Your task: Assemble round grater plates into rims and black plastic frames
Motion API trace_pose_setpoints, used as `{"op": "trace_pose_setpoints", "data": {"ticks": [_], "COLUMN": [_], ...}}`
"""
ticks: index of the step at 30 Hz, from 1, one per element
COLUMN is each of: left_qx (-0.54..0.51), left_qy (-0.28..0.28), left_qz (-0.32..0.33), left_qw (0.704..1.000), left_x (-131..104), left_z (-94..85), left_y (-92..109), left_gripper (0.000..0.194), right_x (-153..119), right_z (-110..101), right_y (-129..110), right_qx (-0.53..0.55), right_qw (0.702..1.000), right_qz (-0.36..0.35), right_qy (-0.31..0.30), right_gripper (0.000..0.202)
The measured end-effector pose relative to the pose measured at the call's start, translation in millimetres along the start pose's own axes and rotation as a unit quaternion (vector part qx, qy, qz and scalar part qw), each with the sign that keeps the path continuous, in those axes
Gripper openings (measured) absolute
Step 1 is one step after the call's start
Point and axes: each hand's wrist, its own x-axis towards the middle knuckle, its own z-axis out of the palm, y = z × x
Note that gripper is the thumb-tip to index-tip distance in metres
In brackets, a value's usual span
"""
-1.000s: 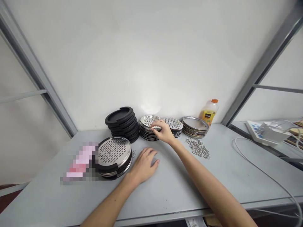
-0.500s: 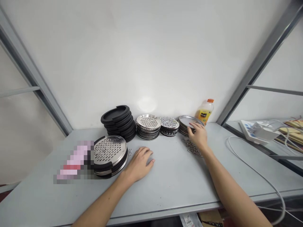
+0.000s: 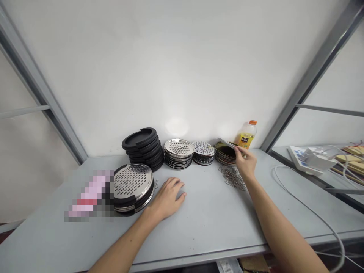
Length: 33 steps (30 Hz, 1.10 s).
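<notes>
My right hand (image 3: 246, 162) pinches the edge of a thin round metal disc (image 3: 226, 142), tilted up off the right-hand stack of discs (image 3: 224, 156). Just in front of that stack lies a pile of small metal wire clips (image 3: 231, 177). My left hand (image 3: 170, 197) rests on the grey table with its fingers spread, holding nothing. Left of it sits a stack of perforated metal discs in black rings (image 3: 132, 184), with a small metal clip (image 3: 156, 184) beside it. Behind stand two more stacks, perforated metal discs (image 3: 179, 151) and smaller grater-like discs (image 3: 203, 151).
Black ring-shaped holders (image 3: 143, 148) are piled at the back left. A bottle with an orange cap (image 3: 247, 134) stands by the wall. Right of it are a power strip (image 3: 307, 159) and a white cable (image 3: 309, 208). A pixelated pink item (image 3: 91, 195) lies at left.
My right hand has closed on the top disc of the right-hand stack and lifted its near edge, uncovering a darker, yellowish disc. My left hand stays in place.
</notes>
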Motion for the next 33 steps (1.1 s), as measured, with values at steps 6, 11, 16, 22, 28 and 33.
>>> {"op": "trace_pose_setpoints", "data": {"ticks": [6,11,16,22,28,33], "left_qx": [-0.001,-0.052,-0.094,-0.099,-0.084,-0.057], "left_qy": [-0.007,0.033,0.127,0.159,0.115,0.02], "left_qz": [-0.004,0.0,0.033,0.128,0.159,0.16], "left_qw": [1.0,0.998,0.987,0.974,0.977,0.985], "left_x": [-0.8,-0.3,0.3,-0.7,-2.5,-3.6], "left_z": [1.0,-1.7,-10.9,-10.7,-10.5,-13.7], "left_y": [-0.7,1.1,5.9,9.1,11.0,14.0], "left_gripper": [0.027,0.045,0.065,0.026,0.018,0.011], "right_x": [27.5,3.1,-44.4,-63.4,-43.4,-21.8], "right_z": [-30.3,-26.9,5.7,9.0,-0.9,-6.4], "right_y": [-12.5,-41.6,-65.1,-81.5,-73.6,-30.9], "right_qx": [0.406,0.496,0.391,0.352,0.183,-0.16], "right_qw": [0.888,0.822,0.793,0.721,0.844,0.941], "right_qz": [0.213,0.234,0.222,0.149,0.091,0.002], "right_qy": [0.017,-0.154,-0.41,-0.578,-0.495,-0.298], "right_gripper": [0.016,0.014,0.022,0.014,0.043,0.029]}}
